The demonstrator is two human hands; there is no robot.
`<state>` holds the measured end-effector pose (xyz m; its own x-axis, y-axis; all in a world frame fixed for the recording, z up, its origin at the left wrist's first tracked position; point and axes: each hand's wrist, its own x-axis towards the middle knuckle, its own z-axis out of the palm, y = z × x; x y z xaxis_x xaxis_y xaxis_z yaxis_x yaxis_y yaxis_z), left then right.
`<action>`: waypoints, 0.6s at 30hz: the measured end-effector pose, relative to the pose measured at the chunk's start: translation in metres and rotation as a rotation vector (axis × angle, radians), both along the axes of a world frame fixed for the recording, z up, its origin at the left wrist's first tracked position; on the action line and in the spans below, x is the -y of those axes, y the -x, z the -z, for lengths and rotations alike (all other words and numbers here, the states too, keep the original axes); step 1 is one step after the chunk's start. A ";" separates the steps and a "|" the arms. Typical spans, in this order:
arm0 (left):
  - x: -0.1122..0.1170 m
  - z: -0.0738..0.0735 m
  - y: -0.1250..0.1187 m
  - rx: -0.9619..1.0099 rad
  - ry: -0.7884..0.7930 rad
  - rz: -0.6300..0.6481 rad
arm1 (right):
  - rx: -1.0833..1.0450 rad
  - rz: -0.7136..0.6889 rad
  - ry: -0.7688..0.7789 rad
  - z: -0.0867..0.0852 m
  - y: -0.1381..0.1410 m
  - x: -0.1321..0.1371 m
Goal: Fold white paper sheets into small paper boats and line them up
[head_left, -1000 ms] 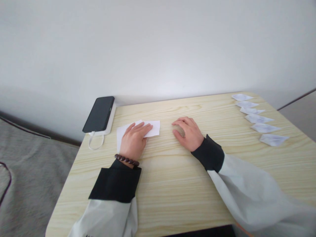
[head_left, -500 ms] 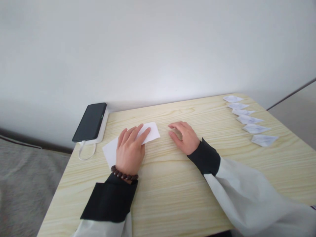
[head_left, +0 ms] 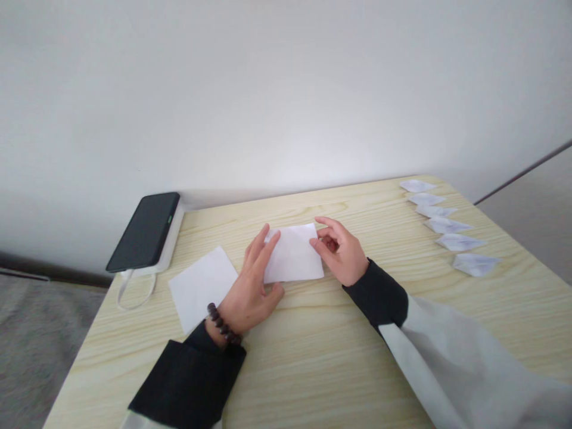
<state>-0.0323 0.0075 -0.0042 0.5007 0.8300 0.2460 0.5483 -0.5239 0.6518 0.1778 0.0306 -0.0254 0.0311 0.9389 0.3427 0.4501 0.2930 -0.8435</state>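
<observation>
A white sheet of paper [head_left: 295, 255] lies in front of me between my two hands. My left hand [head_left: 250, 286], with a dark bead bracelet at the wrist, rests at the sheet's left side, fingers spread and the index finger over its edge. The thumb points along the lower left corner. At the right edge, my right hand [head_left: 340, 250] pinches the sheet, thumb on top and curled fingers behind. Another white sheet [head_left: 201, 286] lies flat to the left, partly covered by my left hand.
Several folded white paper pieces [head_left: 453, 241] stand in a row along the table's right side. At the back left, a black phone [head_left: 145, 229] lies on a white block [head_left: 172, 241] with a white cable [head_left: 134, 304]. A white wall [head_left: 286, 107] rises behind the wooden table [head_left: 339, 363].
The sheet under my left hand has moved right, away from the other sheet, which now shows more. My right hand has closed on its right edge. The view has shifted slightly.
</observation>
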 end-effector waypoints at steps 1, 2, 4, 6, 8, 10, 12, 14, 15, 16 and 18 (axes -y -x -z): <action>0.000 0.001 0.002 0.114 0.063 0.007 | -0.029 -0.011 0.004 0.000 0.000 0.000; 0.000 0.001 0.003 0.245 0.134 -0.024 | -0.061 -0.026 0.009 0.000 0.000 0.000; -0.001 0.002 0.002 0.490 0.277 -0.146 | -0.135 -0.072 0.025 -0.001 0.000 0.002; -0.002 0.001 -0.002 0.648 0.412 -0.223 | -0.207 -0.117 0.058 -0.003 0.001 0.004; -0.002 -0.001 -0.005 0.674 0.604 -0.199 | -0.251 -0.145 0.092 -0.005 0.002 0.007; -0.001 -0.004 -0.007 0.666 0.699 -0.194 | -0.248 -0.196 0.120 -0.006 0.002 0.008; 0.001 -0.005 -0.007 0.674 0.738 -0.214 | -0.229 -0.289 0.165 -0.007 0.001 0.009; 0.001 -0.006 -0.007 0.687 0.753 -0.240 | -0.233 -0.379 0.242 -0.009 -0.001 0.009; 0.001 -0.007 -0.006 0.684 0.757 -0.244 | -0.247 -0.407 0.286 -0.009 -0.003 0.009; 0.001 -0.007 -0.005 0.675 0.759 -0.242 | -0.266 -0.428 0.325 -0.010 -0.004 0.008; 0.001 -0.008 -0.005 0.644 0.750 -0.224 | -0.287 -0.482 0.358 -0.011 -0.007 0.006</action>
<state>-0.0276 0.0069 0.0041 0.2702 0.9398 -0.2093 0.0122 0.2140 0.9768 0.1850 0.0245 -0.0146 -0.3770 0.9250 0.0482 0.0815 0.0850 -0.9930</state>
